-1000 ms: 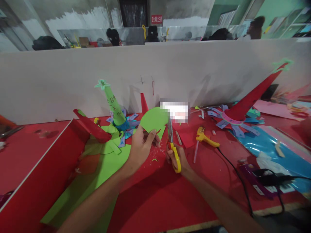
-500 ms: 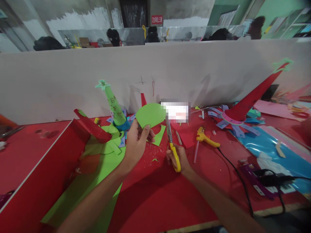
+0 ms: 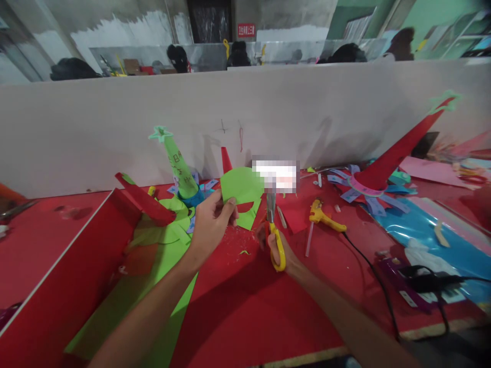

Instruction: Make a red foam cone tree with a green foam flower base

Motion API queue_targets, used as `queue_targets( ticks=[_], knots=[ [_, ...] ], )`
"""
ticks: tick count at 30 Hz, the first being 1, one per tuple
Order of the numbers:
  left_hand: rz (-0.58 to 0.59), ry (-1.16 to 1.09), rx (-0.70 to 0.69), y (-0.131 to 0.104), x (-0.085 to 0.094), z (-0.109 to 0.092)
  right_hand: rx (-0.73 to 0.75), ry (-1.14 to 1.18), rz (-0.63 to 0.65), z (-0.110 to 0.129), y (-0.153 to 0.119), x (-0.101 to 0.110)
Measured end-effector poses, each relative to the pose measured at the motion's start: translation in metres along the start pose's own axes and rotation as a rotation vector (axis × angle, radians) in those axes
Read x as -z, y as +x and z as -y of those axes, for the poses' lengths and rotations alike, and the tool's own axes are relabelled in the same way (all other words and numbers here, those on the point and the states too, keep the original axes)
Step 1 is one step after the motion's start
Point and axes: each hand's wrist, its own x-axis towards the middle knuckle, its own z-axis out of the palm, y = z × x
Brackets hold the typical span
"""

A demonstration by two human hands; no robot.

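My left hand (image 3: 217, 217) pinches a rounded piece of green paper (image 3: 241, 185) at its lower left edge, raised over the red table. In my right hand (image 3: 282, 248) are yellow-handled scissors (image 3: 271, 204), blades pointing away from me. Their blades stand close to the paper's right edge, and I cannot tell whether they touch it. Just below the held piece lies a green offcut (image 3: 245, 221) with a curved notch. A small green scrap (image 3: 244, 252) rests on the table between my hands.
To the left stand a green paper cone (image 3: 178, 168) and a red board (image 3: 69, 271). On the right lie a yellow glue gun (image 3: 326, 220), a purple power strip (image 3: 408, 289) with black cables, and a tilted red cone (image 3: 399, 148). A white partition (image 3: 134, 117) runs behind.
The green paper has turned in my left hand, its rounded side now more upright. The scissors have swung slightly right, their blades now more upright.
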Motion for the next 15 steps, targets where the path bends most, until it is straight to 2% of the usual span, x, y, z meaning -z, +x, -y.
queue_targets(
  ticks=[4, 9, 15],
  knots=[
    [0.018, 0.063, -0.013, 0.0001, 0.0004, 0.0001, 0.050, -0.014, 0.011, 0.0016, -0.0014, 0.0010],
    [0.018, 0.088, -0.004, 0.0002, 0.0009, 0.0003, 0.000, 0.012, -0.011, 0.0017, -0.0005, 0.0007],
    [0.001, 0.068, 0.007, 0.0009, 0.0007, 0.0018, 0.006, 0.032, -0.003, -0.0061, -0.0019, 0.0023]
  ],
)
